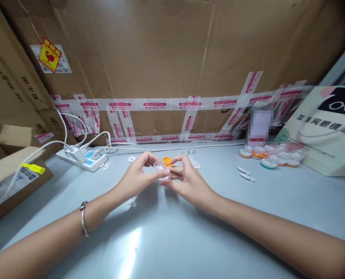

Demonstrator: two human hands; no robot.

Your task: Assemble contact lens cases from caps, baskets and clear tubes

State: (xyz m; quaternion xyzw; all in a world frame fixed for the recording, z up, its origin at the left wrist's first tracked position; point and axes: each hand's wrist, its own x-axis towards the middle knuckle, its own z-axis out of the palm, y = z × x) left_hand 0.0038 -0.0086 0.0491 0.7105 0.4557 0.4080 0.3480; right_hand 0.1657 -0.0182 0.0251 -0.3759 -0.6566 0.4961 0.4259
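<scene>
Both hands meet above the middle of the grey table [189, 232]. My left hand [139, 174] and my right hand [186, 178] pinch a small clear plastic case [162, 170] between their fingertips. An orange round piece [167, 160] lies on the table just behind the hands. A small white strip [194, 162] lies to the right of it. A metal bracelet [83, 219] is on my left wrist.
A white power strip [83, 158] with plugged cables sits at the back left. Cardboard boxes [9, 182] stand at the left edge. Several small round cases with orange and teal lids [269, 157] cluster at the back right beside a printed box [326, 131]. Two small white tweezers [246, 174] lie nearby. A taped cardboard wall [172, 58] closes the back.
</scene>
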